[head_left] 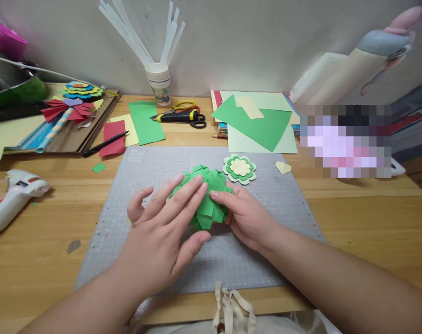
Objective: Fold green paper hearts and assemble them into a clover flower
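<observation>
Left hand (162,232) flat on folded green paper (212,181); right hand (247,218) pinches it; cup (159,82) holds glue sticks (134,35).

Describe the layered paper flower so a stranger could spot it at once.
Find the grey cutting mat in the middle of the wooden desk. Near its far edge, just right of the folded green paper, lies the flower: flat, scalloped, ringed cream and green, unlike that bulky all-green piece.

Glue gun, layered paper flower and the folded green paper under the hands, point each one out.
glue gun (16,191), head view, on its white body.
layered paper flower (239,168), head view, on its yellow centre.
folded green paper (216,178), head view, on its uncovered upper folds.
</observation>
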A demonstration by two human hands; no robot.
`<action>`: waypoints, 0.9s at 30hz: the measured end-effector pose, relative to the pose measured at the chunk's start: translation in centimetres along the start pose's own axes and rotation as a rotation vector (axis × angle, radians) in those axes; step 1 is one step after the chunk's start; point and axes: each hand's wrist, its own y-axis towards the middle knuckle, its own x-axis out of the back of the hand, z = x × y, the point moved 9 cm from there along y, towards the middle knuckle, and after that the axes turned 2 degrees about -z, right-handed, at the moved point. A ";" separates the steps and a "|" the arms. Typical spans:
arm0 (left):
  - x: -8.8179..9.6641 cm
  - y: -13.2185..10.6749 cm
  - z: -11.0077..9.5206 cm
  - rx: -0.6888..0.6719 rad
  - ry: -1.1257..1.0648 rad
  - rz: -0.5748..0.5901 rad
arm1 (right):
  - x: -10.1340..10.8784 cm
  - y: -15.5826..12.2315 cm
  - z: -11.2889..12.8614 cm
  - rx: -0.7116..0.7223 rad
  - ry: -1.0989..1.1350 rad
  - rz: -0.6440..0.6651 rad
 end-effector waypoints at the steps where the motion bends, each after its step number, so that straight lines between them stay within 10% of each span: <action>1: -0.2 0.0 -0.3 -0.009 0.013 0.007 | -0.1 0.0 0.0 -0.006 0.025 0.008; 27: -2.1 0.2 0.0 0.042 0.075 0.063 | -1.1 -0.2 -0.9 -0.237 0.440 0.021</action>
